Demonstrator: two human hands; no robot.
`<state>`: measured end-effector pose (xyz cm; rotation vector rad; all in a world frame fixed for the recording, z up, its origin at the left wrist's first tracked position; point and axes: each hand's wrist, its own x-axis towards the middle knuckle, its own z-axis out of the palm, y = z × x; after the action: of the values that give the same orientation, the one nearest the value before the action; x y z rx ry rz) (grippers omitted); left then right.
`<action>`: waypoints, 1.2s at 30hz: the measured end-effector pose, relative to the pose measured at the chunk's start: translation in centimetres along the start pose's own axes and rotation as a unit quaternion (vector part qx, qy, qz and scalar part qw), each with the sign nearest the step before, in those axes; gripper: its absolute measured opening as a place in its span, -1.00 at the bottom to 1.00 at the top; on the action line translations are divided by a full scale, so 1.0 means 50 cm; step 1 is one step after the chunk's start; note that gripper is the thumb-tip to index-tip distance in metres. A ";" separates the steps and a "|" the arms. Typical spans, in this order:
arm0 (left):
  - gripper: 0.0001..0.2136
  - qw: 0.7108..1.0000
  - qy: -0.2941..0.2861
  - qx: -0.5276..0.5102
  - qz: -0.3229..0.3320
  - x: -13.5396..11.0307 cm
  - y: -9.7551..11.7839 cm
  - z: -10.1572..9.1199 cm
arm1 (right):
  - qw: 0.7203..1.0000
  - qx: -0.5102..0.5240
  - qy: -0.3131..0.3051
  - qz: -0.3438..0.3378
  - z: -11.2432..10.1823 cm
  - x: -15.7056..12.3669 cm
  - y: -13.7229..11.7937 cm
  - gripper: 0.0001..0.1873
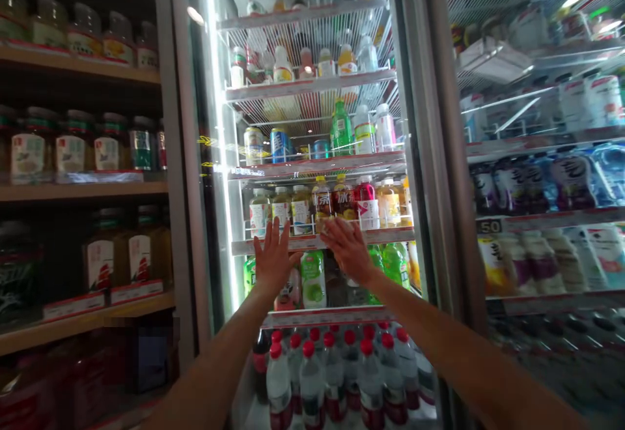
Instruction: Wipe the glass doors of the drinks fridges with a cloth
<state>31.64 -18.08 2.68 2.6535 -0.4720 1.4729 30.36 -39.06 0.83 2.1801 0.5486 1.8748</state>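
My left hand (273,257) is raised before the fridge shelves, fingers spread and holding nothing. Its fingertips overlap the lower part of several juice bottles (280,205) with pale labels. To the right, my right hand (347,247) reaches in with its fingers stretched up and to the left, slightly blurred. Those fingers cover the base of a dark iced tea bottle (321,197) with a yellow cap; whether they touch it I cannot tell. A second iced tea bottle (344,195) and a pink-red bottle (366,202) stand beside it.
A lit fridge shelf edge (312,242) runs behind my hands, with green bottles (312,280) below. Several red-capped bottles (312,378) fill the bottom. Jars (71,150) line the wooden shelves at left. Another stocked cooler, with purple-labelled drinks (525,179), stands behind glass at right.
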 end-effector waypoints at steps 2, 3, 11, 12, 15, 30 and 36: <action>-0.32 1.000 0.000 0.000 0.000 0.000 0.000 0.000 | 0.999 -0.012 -0.009 -0.040 -0.006 -0.007 0.006 -0.52; -0.32 1.000 0.001 0.000 0.001 0.000 0.000 0.000 | 0.999 -0.022 -0.004 -0.032 -0.015 -0.008 0.026 -0.51; -0.37 1.000 -0.001 -0.011 -0.003 0.001 0.002 0.006 | 0.947 -0.081 0.092 0.296 -0.063 0.057 0.190 -0.49; -0.36 1.000 0.003 -0.013 -0.002 0.001 0.002 0.006 | 0.954 -0.072 0.082 0.279 -0.055 0.065 0.169 -0.48; -0.35 1.000 0.017 -0.014 0.004 0.000 0.000 0.006 | 0.992 -0.029 0.019 0.121 -0.018 0.076 0.074 -0.49; -0.36 1.000 0.019 -0.017 -0.002 -0.001 0.004 0.007 | 0.978 -0.031 0.050 0.200 -0.035 0.123 0.125 -0.46; -0.35 1.000 0.007 -0.004 -0.003 0.000 0.004 -0.001 | 0.997 0.035 -0.026 -0.071 0.023 0.095 -0.054 -0.43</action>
<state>31.53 -18.25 2.68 2.6341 -0.4672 1.4829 31.68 -34.57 3.85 2.1637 0.7491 1.7473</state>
